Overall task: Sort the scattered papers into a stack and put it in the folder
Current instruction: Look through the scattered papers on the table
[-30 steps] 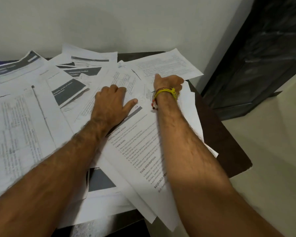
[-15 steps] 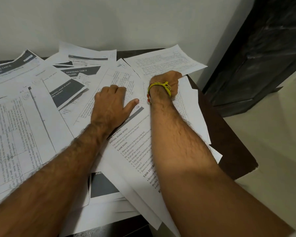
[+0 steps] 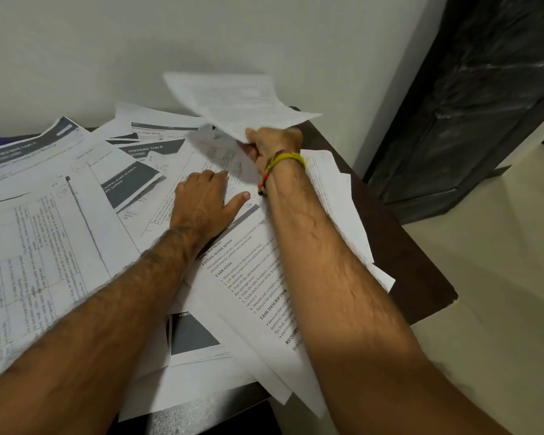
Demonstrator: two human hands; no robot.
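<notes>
The right hand [image 3: 272, 146] pinches a white printed sheet [image 3: 239, 103] by its near edge, fingers curled round the paper, and holds it raised and tilted above the far side of the table [image 3: 415, 277]; the sheet is blurred and its print cannot be read; a yellow thread band [image 3: 288, 158] circles the right wrist just behind that hand. The left hand [image 3: 203, 202] lies flat, fingers straight and thumb spread, pressing on the scattered papers [image 3: 76, 215] that cover most of the dark table; it rests just beside the right forearm, on a sheet lined with a table of text. Nearer the person than the left hand, a page headed "INITIAL SCENE SETUP" [image 3: 248, 277] lies askew under both forearms; farther from the person than the left hand, a page marked "DRESSING TABLE" [image 3: 151, 149] shows a grey banner. The papers overlap loosely, several hanging over the table's near edge and right-hand edge; beyond the table on the right stands a dark cabinet [image 3: 471, 105] against the pale wall [image 3: 139, 42].
</notes>
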